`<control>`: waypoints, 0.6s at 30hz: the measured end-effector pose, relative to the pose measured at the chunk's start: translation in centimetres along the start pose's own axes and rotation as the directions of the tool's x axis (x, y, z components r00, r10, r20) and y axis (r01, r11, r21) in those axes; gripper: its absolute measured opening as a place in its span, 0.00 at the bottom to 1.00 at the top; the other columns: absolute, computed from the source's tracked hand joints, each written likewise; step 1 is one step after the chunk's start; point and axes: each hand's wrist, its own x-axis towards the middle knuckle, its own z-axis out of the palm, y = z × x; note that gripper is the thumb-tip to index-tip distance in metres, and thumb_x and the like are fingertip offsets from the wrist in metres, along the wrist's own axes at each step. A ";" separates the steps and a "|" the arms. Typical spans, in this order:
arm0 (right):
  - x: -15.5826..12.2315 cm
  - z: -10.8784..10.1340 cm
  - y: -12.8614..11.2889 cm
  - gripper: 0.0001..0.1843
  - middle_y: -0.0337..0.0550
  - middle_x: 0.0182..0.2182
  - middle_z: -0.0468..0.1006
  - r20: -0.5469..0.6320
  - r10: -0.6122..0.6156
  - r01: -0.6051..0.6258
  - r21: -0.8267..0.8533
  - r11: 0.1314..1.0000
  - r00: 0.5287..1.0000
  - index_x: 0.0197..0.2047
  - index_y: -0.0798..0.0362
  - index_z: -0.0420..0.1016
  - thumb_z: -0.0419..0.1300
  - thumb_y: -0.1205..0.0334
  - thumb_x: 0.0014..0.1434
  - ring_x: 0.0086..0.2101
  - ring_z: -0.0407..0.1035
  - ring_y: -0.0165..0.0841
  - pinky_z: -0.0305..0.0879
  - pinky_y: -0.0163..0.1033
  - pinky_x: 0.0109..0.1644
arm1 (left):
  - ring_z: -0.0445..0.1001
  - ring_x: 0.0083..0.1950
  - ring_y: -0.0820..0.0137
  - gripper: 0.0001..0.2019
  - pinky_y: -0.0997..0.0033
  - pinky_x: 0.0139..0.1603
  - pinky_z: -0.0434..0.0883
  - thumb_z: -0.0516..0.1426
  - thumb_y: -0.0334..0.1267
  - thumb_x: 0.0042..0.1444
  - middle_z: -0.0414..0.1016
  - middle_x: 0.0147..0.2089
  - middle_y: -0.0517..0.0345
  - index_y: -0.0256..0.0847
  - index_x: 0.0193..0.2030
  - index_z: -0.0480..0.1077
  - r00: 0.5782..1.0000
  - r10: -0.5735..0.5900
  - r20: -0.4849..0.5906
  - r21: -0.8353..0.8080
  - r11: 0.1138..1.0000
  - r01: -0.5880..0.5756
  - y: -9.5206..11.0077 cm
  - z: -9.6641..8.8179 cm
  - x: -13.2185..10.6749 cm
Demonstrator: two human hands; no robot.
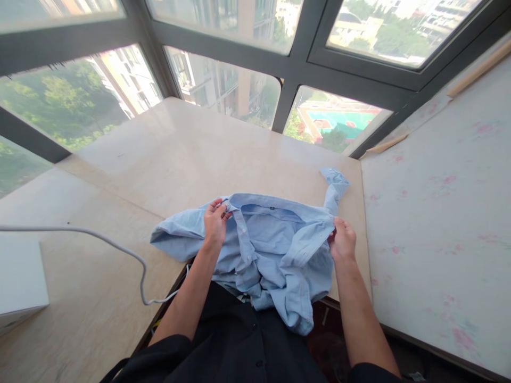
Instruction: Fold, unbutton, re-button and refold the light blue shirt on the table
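A light blue button-up shirt (275,234) lies crumpled over the near edge of the stone ledge, its collar stretched out between my hands. My left hand (216,219) pinches one end of the collar by the buttoned front. At the other end of the collar, my right hand (343,238) is closed on the cloth. One sleeve spreads out to the left, and the other sticks up beyond my right hand. The lower part of the shirt hangs down against my dark clothing. A small dark label shows inside the neck.
Dark-framed windows (223,45) border the pale stone ledge (131,159) at the back and left. A floral-papered wall (435,213) rises on the right. On the left are a white box (22,276) and a grey cable (115,244) that runs toward my left forearm.
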 end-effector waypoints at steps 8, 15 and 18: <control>1.3 -0.4 -0.3 0.26 0.32 0.23 0.70 0.066 -0.078 0.091 -0.218 0.972 0.995 0.33 0.53 0.71 0.68 0.38 0.45 0.24 0.64 0.27 0.62 0.32 0.26 | 0.58 0.18 0.81 0.18 0.81 0.18 0.57 0.61 0.43 0.48 0.66 0.25 0.67 0.38 0.44 0.68 0.996 0.077 -0.043 0.352 0.934 -0.057 1.4 -1.6 0.2; -0.5 -0.8 -0.8 0.36 0.53 0.52 0.76 0.577 0.118 0.262 -0.532 0.805 0.808 0.56 0.52 0.69 0.66 0.39 0.51 0.51 0.71 0.45 0.69 0.48 0.53 | 0.53 0.71 0.44 0.41 0.41 0.65 0.58 0.63 0.59 0.46 0.59 0.68 0.36 0.38 0.63 0.62 0.871 0.257 0.418 0.882 0.113 -0.457 1.4 -4.8 -1.0; -0.8 -1.3 0.5 0.45 0.55 0.63 0.66 0.715 0.260 0.495 -0.656 0.569 0.649 0.64 0.52 0.65 0.69 0.45 0.45 0.63 0.57 0.50 0.53 0.56 0.67 | 0.35 0.75 0.36 0.55 0.29 0.67 0.43 0.65 0.60 0.41 0.49 0.73 0.33 0.35 0.72 0.50 0.892 0.081 0.445 0.884 -0.200 -0.423 1.5 -6.1 -0.8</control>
